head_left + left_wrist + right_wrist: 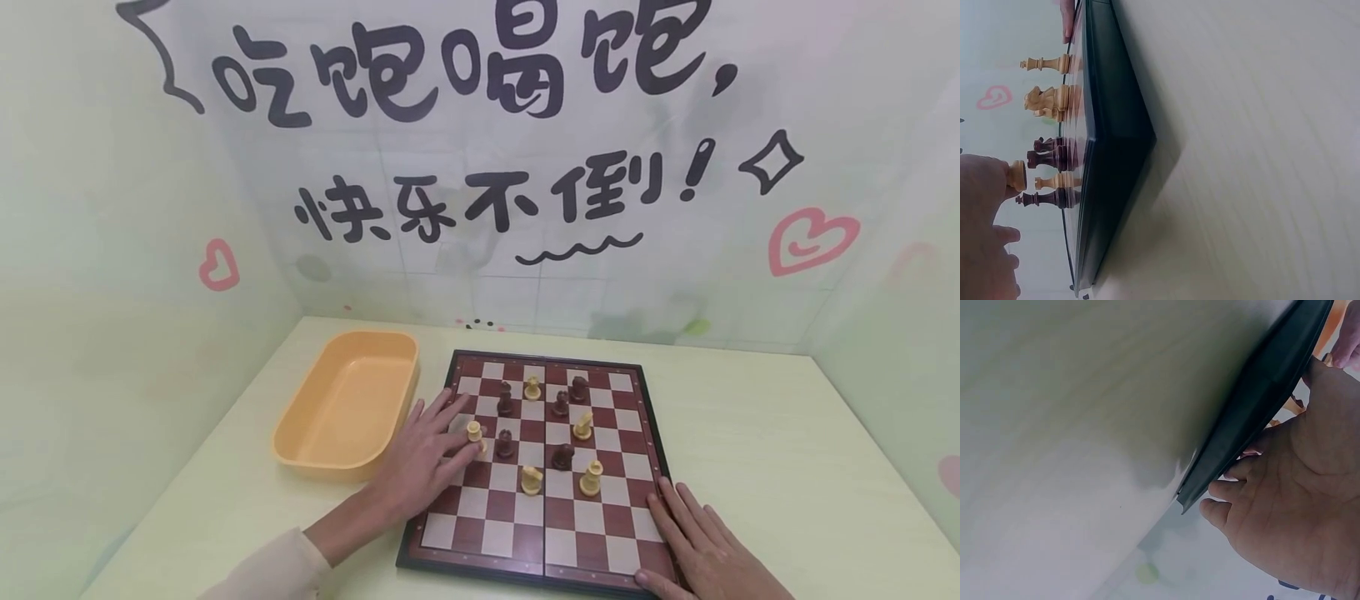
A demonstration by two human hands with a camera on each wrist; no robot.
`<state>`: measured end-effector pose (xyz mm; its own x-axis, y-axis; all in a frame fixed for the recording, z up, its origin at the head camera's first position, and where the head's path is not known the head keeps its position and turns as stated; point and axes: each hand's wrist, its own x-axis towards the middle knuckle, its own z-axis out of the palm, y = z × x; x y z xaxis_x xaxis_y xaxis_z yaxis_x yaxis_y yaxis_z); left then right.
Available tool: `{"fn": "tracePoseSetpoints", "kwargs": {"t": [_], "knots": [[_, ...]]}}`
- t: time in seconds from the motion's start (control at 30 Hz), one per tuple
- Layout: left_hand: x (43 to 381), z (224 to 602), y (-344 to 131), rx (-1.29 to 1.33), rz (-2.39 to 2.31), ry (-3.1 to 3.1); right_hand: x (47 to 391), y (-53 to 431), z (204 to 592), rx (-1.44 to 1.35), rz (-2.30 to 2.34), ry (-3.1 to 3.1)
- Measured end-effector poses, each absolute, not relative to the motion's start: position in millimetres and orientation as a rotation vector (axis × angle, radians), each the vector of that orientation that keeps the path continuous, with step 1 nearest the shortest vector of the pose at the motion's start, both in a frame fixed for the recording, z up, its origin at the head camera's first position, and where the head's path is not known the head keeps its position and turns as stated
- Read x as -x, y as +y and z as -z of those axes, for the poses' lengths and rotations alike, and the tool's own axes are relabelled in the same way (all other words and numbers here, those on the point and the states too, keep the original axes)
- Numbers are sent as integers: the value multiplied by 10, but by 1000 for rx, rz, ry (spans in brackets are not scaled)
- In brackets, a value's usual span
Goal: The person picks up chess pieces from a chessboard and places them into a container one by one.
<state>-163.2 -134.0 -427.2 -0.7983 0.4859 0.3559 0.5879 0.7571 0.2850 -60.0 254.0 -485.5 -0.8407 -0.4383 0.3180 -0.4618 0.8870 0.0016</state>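
Note:
My left hand [420, 462] reaches over the left side of the chessboard [468, 533] and pinches a cream rook [474, 430] between thumb and fingers. In the left wrist view the rook's base [1017, 175] shows above the board, and its top is hidden by the hand. Beside it on the board stands a dark piece [505, 444], with a cream knight [532, 480] nearer me. On the board's right edge rests my right hand [708, 546], fingers extended and thumb at the near corner. The right wrist view shows its palm [1297, 487] beside the board's dark side.
An orange tray [408, 400] sits left of the board. Further cream and dark pieces stand mid-board, among them a cream king [591, 478] and a cream knight [582, 426]. Printed walls [465, 283] enclose the pale table [757, 442] at the back and sides.

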Motion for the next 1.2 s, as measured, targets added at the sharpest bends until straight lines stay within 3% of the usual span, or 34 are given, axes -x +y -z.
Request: {"fn": "tracePoseSetpoints", "kwargs": {"t": [1.2], "knots": [[1687,4173,-1586,767,478,-2639,587,2514,4857,-618,-115,-2793]]}}
